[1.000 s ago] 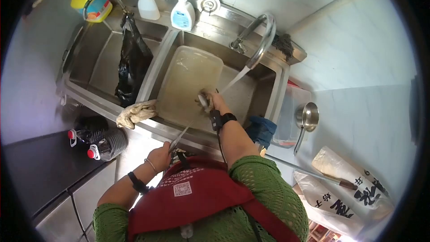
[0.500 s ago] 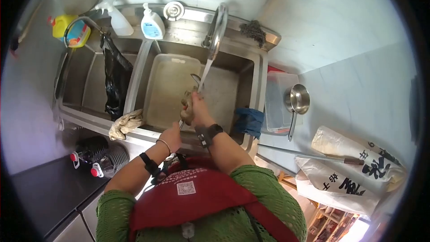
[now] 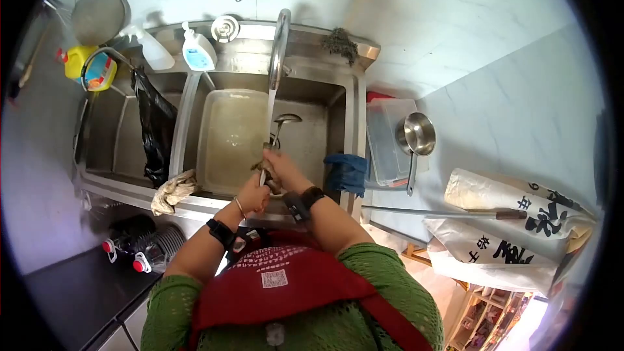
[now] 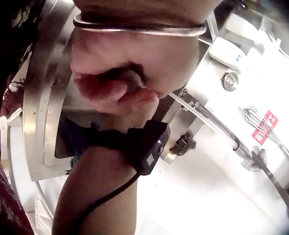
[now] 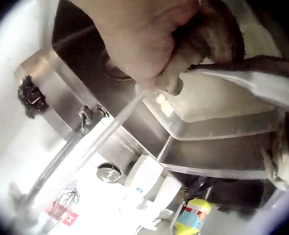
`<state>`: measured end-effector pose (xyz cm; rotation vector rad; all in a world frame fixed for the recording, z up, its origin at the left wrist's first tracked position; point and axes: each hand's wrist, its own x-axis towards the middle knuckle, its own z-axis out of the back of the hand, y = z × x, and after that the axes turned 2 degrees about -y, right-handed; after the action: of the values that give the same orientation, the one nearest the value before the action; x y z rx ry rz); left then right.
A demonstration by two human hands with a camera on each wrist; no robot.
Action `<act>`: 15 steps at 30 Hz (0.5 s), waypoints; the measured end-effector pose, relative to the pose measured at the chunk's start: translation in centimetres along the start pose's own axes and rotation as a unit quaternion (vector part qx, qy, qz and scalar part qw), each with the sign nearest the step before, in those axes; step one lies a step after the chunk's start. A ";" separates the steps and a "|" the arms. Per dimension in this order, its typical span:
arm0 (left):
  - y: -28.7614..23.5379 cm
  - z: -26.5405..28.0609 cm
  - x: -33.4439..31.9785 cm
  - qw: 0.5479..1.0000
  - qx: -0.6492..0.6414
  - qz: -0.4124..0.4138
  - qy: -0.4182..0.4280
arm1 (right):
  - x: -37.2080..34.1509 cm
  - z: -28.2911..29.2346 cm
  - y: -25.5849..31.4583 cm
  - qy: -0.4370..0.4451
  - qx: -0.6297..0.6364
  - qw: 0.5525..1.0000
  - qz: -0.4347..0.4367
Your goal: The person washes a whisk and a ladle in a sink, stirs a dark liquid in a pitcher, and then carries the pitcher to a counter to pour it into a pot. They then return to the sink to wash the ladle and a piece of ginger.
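Observation:
In the head view a metal ladle (image 3: 288, 118) lies over the sink, bowl away from the body, beside a running water stream (image 3: 271, 107). My right hand (image 3: 285, 170) grips a brownish cloth (image 3: 261, 166) around its handle. Close by, my left hand (image 3: 253, 196) holds the handle's near end. The left wrist view has the left hand (image 4: 130, 63) curled, the handle's end inside its fingers. In the right wrist view the cloth (image 5: 223, 36) is bunched in the right hand (image 5: 139, 39), with the metal handle (image 5: 269, 83) coming out of it.
A plastic tub (image 3: 202, 149) of cloudy water is in the sink under the hands. Around it are the faucet (image 3: 280, 52), a black bag (image 3: 153, 123), a beige cloth (image 3: 172, 194), a blue cloth (image 3: 346, 173) and a small pan (image 3: 416, 134).
My right hand has moved from the ladle's bowl down its handle, closer to my left hand. The bowl now points away, beside the water stream. The head view has shifted rightward.

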<state>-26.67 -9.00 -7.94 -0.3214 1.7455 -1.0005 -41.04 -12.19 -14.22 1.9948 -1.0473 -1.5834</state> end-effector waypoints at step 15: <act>1.7 -1.9 -2.4 0.983 -0.121 0.084 -0.105 | 3.7 -0.3 1.0 -0.186 -0.330 0.919 0.105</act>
<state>-26.93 -5.52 -7.46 -0.4122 1.6707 -0.6107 -40.72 -15.61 -15.83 1.1268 -0.6761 -1.9055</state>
